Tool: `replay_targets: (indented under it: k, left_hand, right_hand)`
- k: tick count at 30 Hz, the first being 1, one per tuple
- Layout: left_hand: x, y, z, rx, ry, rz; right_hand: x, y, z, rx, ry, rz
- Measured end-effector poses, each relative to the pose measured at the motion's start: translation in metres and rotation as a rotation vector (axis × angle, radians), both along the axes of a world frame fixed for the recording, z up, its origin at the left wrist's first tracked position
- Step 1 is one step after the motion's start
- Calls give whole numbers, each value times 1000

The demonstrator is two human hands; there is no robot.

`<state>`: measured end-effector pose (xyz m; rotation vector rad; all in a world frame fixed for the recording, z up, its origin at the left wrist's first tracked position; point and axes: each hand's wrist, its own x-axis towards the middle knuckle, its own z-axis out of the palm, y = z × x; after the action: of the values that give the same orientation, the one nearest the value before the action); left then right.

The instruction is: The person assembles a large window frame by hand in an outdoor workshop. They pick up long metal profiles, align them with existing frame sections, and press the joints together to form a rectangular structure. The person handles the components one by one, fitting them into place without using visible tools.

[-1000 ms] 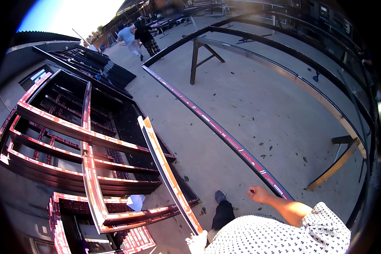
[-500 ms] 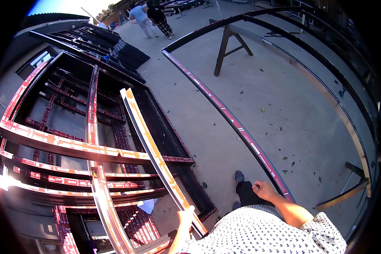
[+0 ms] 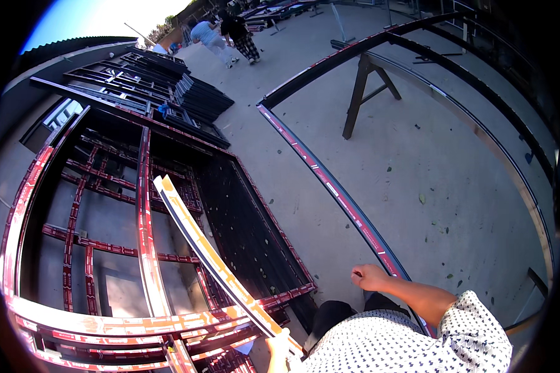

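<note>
The orange-and-white bar (image 3: 209, 258) has its lower end in the left hand (image 3: 279, 345), fingers wrapped around it, and slants over the near edge of the stacked frames (image 3: 106, 326); the right hand (image 3: 370, 278), curled into an apparently empty fist, is near the large frame (image 3: 337, 191), by its left edge, beyond which stands a dark trestle (image 3: 356, 99).

My shirt (image 3: 379, 342): white, small dark motifs repeated all over. Short right sleeve (image 3: 481, 328), same print; dark trousers (image 3: 332, 316). Left hand (image 3: 279, 347) and right hand (image 3: 371, 277) bare.
</note>
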<state>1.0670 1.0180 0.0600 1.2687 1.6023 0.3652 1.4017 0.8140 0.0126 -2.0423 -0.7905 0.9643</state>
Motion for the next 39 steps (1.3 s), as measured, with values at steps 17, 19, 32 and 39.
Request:
replay_targets:
  k: [17,19,32,39]
  left_hand:
    - [166,335,-146,-70,25,-41]
    - [191,373,-144,-74,29,-59]
    - [338,608,-167,38,161,-238]
    - [531,709,-18,-45,-2,41]
  right_hand:
    - [185,320,-29,-86,15,-93]
    - [212,361,-13,-95,5,-107]
    - [422,618,-1,114,-162,6]
    - [553,735,40,145,-246,73]
